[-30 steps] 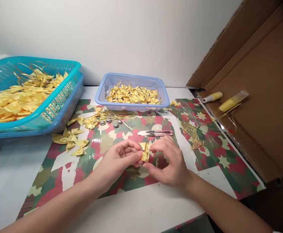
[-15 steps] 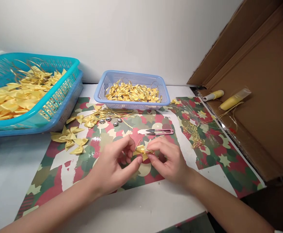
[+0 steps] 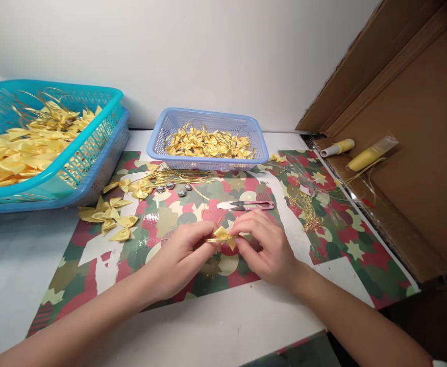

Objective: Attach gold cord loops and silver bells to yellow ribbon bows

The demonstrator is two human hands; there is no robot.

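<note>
Between my two hands is a small yellow ribbon bow [image 3: 222, 234] with gold cord at it. My left hand [image 3: 187, 257] is closed, thumb and forefinger pinching the gold cord [image 3: 212, 240] at the bow's left side. On the other side my right hand [image 3: 265, 247] pinches the bow's edge between thumb and fingertips. Just beyond the hands lies a pair of pink-handled thread snips [image 3: 252, 205]. Several silver bells [image 3: 170, 186] sit farther left, beside a bunch of gold cords [image 3: 185, 176] and loose yellow bows [image 3: 124, 228].
A blue basket [image 3: 156, 153] of gold-corded bows stands at the back. At left, a turquoise basket [image 3: 89, 160] heaped with yellow bows rests on another blue one. Gold scraps [image 3: 311, 214] lie right, near a cardboard wall [image 3: 411, 153] holding yellow rolls [image 3: 372, 154].
My left thumb and forefinger, apart before, have closed on the gold cord. The bow has turned to face upward more. My right hand has kept its pinch.
</note>
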